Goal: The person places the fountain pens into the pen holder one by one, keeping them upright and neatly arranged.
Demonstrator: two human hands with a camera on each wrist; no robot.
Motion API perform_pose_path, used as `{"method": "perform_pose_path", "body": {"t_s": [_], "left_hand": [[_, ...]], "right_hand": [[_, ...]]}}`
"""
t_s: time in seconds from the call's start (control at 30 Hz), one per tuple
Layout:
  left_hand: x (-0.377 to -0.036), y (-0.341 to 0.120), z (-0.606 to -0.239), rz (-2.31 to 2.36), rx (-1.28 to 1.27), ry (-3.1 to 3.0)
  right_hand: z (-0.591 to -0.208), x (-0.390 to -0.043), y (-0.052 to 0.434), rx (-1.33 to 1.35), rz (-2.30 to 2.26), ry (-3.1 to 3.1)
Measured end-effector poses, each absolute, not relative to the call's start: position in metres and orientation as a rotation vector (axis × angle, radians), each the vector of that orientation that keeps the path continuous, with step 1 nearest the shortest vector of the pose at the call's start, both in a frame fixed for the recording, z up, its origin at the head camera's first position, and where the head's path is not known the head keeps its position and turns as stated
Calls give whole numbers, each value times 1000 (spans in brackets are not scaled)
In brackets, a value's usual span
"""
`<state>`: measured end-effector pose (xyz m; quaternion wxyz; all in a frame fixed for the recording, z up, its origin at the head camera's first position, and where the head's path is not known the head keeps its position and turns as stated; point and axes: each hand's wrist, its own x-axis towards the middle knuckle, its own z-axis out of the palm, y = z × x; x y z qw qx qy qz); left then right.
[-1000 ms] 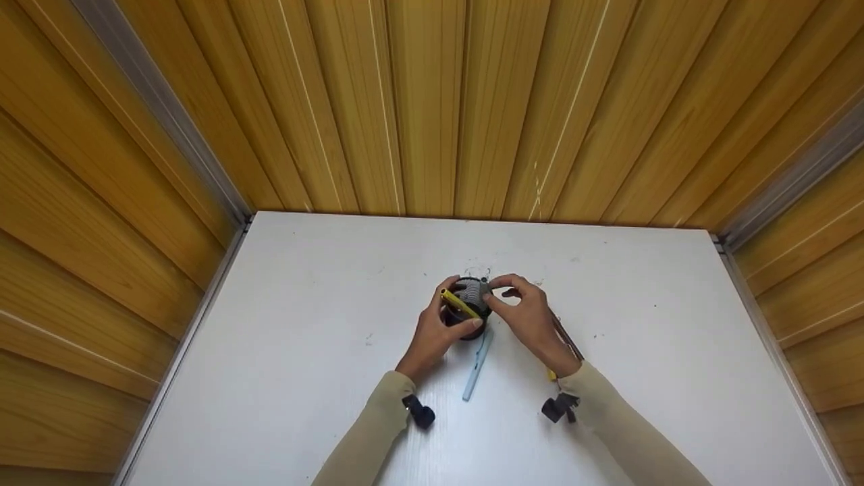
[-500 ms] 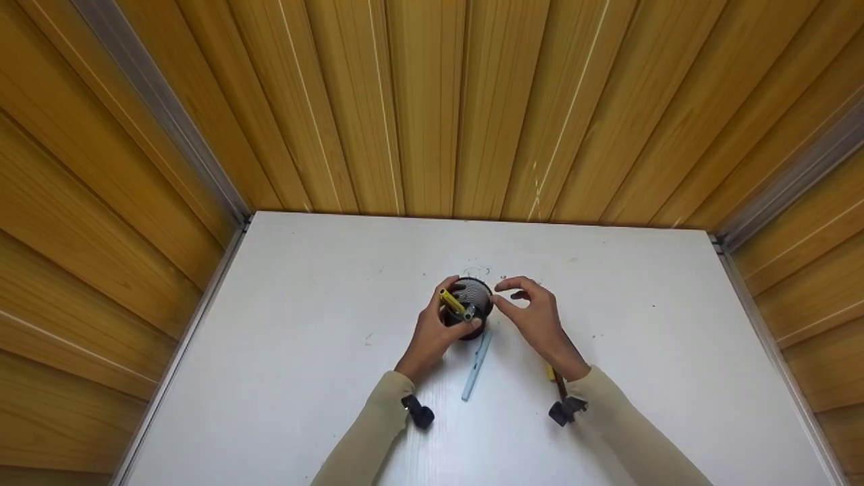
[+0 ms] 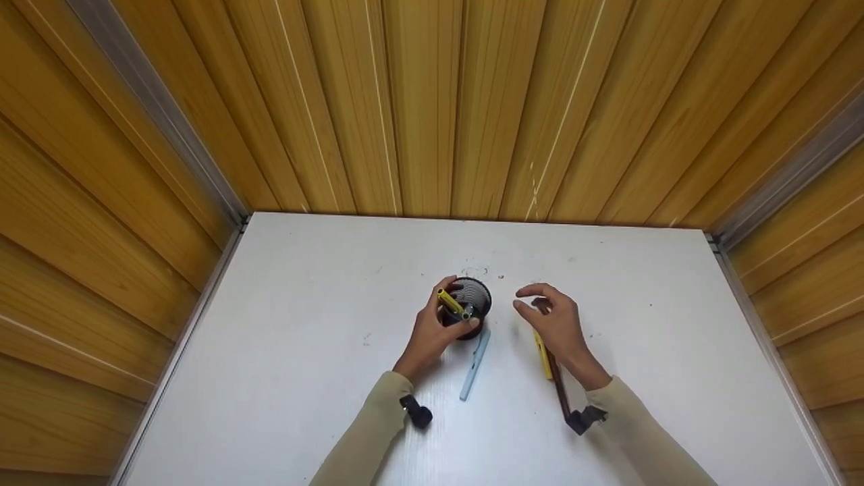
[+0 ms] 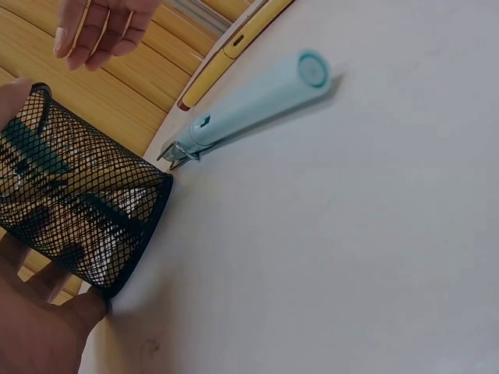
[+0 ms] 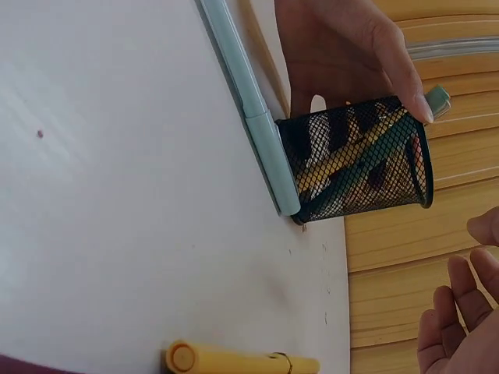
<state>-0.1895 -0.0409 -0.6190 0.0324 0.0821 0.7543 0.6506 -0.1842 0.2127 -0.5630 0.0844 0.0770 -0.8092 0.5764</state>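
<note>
A black mesh pen cup stands upright mid-table. My left hand grips its near side, fingers curled round the rim. A yellow pen and a grey-green pen lean inside it. My right hand hovers to the cup's right, fingers loosely curled and holding nothing. Just under it lie a yellow pen and a dark brown pen. A light blue pen lies on the table with its tip against the cup's base.
The white table is walled by wooden panelling at the back and both sides, with metal trim along the edges. Small dark specks dot the surface behind the cup. Black wrist cameras sit on both sleeves.
My right hand has drawn away from the cup's rim to the right and now hovers over the yellow and brown pens. The left hand and the cup have stayed put.
</note>
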Motion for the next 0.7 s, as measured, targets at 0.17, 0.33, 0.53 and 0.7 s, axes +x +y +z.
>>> {"method": "perform_pose_path", "body": {"t_s": [0.17, 0.33, 0.53, 0.7], "left_hand": [[-189, -42, -620, 1997, 248, 2323], [-189, -43, -620, 1984, 267, 2336], [-189, -42, -620, 1996, 298, 2327], [-189, -43, -620, 2001, 319, 2331]], "right_hand": [[-569, -180, 223, 167, 1691, -2451], [-577, -177, 236, 89, 1675, -2496], [-583, -173, 254, 67, 1654, -2494], [-585, -166, 265, 4, 1644, -2483]]}}
